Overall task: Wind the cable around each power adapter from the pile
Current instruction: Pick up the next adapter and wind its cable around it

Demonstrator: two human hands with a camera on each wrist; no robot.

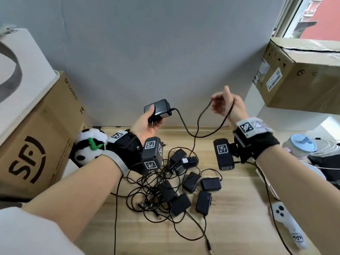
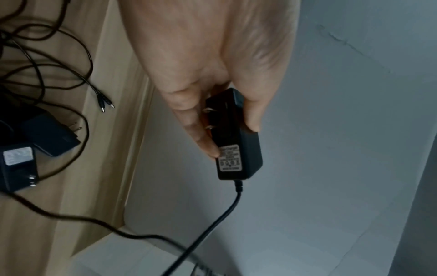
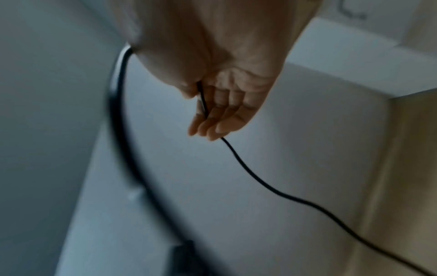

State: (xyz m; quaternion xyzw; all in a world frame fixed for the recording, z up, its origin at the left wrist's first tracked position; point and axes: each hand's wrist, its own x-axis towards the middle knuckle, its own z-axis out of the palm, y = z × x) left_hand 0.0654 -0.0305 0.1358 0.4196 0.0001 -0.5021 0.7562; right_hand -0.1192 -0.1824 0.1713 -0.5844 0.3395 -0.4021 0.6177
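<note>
My left hand [image 1: 149, 122] grips a black power adapter [image 1: 159, 108] above the back of the wooden table, its prongs toward my palm. In the left wrist view the adapter [image 2: 238, 138] sits between thumb and fingers, label showing. Its thin black cable [image 1: 191, 126] sags down from the adapter, then rises to my right hand [image 1: 225, 105], which pinches it between thumb and fingers, held up to the right. The cable [image 3: 260, 179] runs through that hand [image 3: 212, 112] and loops behind the wrist. A pile of black adapters [image 1: 184, 183] with tangled cables lies on the table below.
An SF Express cardboard box [image 1: 36, 144] and a panda plush [image 1: 90, 146] stand at the left. Another cardboard box [image 1: 301, 74] sits on a white ledge at the right. A white controller [image 1: 287, 223] lies at the table's right edge, a lidded cup [image 1: 299, 146] behind it.
</note>
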